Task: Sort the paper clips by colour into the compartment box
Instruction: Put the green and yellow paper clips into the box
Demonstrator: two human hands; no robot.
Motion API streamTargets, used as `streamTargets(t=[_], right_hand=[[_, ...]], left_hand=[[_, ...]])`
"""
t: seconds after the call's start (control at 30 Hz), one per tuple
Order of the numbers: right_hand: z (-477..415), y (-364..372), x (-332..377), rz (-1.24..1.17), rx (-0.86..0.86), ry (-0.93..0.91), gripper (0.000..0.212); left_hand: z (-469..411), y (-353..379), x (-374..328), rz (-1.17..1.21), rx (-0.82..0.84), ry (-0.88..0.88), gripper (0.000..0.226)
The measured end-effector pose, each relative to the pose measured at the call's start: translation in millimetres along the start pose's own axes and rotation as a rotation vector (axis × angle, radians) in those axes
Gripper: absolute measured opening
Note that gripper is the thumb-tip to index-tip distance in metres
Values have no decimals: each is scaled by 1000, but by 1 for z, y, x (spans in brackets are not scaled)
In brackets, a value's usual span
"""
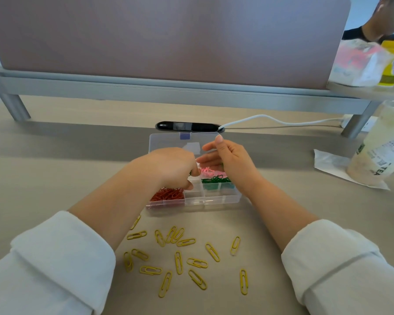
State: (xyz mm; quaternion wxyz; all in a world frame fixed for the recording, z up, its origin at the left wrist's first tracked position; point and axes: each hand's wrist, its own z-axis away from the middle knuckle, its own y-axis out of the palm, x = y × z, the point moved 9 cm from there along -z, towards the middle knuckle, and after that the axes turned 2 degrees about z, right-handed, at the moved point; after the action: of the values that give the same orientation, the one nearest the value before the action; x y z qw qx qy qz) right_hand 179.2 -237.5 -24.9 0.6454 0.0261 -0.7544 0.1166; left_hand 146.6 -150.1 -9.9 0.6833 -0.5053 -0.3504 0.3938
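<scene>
The clear compartment box (214, 197) stands open on the table, its lid (168, 142) lying flat behind it. Red clips (167, 193) fill the front-left compartment, pink clips (206, 171) lie in a back compartment and green clips (216, 179) in the right-middle one. Several yellow clips (179, 262) are scattered on the table in front of the box. My left hand (168, 167) hovers over the box's middle, fingers curled down, pinching a small dark green clip (192, 173). My right hand (228, 160) hangs over the box's back right, fingers relaxed, palm facing left.
A black device (187, 126) with a white cable (271, 119) lies behind the lid. A plastic drink cup (380, 146) on a paper wrapper (328, 164) stands at the right. Behind it all stand a grey-framed desk divider (168, 42), a shelf with packets (362, 64) and another person (378, 30).
</scene>
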Motion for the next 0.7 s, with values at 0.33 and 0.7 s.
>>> streamTargets(t=[0.33, 0.7], right_hand=[[0, -1, 1, 111, 2, -62, 9], [2, 3, -4, -72, 54, 44, 50]], left_hand=[[-2, 4, -1, 13, 21, 18, 38], [1, 4, 0, 19, 33, 8, 42]])
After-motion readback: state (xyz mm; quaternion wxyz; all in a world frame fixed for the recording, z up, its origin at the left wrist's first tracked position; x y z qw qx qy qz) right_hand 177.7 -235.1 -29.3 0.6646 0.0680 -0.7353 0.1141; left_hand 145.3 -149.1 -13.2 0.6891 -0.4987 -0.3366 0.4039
